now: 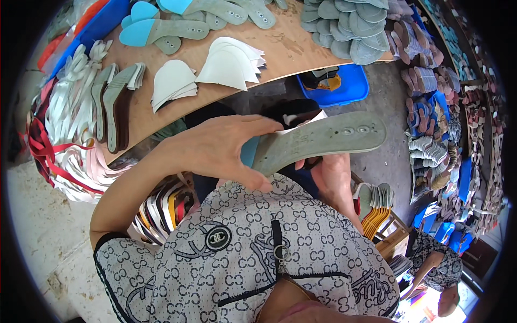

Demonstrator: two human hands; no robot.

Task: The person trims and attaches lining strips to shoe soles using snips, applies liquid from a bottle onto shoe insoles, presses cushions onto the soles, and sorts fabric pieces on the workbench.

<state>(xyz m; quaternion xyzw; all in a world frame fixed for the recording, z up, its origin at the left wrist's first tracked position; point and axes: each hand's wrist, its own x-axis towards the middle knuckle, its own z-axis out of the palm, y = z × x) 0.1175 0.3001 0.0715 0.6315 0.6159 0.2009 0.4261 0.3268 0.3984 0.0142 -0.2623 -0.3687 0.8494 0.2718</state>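
A grey-green insole board (323,137) with small metal rivets at its heel is held in front of my chest, the heel pointing right. Around its forefoot, where a strip of light blue covering (249,153) shows, my left hand (229,145) is closed, thumb on the near side. My right hand (333,177) grips from below near the heel; the board hides most of its fingers. A white edge of sheet (307,123) shows behind the board. Some dark thing lies under it by my right fingers, too hidden to name.
On the wooden table (291,40) lie white toe-shaped pieces (229,62), insole boards with blue forefoots (164,31) and a grey pile (347,27). Straps (70,107) hang at the left edge. A blue bin (342,89) stands below. Another person (436,264) is at lower right.
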